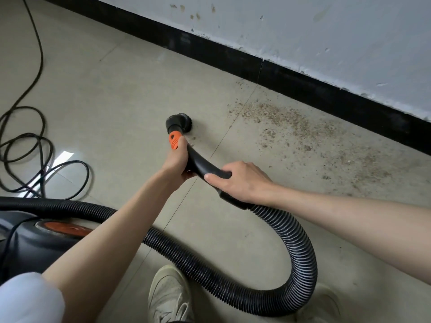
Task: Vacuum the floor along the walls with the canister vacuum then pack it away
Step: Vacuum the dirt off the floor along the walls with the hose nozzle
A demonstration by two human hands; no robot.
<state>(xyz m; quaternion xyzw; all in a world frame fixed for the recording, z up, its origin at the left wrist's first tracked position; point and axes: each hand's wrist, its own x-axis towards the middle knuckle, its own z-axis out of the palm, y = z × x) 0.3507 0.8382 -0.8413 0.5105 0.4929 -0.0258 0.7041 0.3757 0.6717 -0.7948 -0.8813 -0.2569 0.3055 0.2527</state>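
A pale tiled floor (112,94) meets a black skirting board (303,89) under a scuffed white wall, grit (291,127) scattered at right. The left hand (178,163) grips the curved handle (200,164) near its orange collar, and the right hand (242,180) grips it by the ribbed hose (300,250), apparently steering the round brush nozzle (176,122) toward the grit. The canister vacuum (35,238) sits near left. No readable lettering shows.
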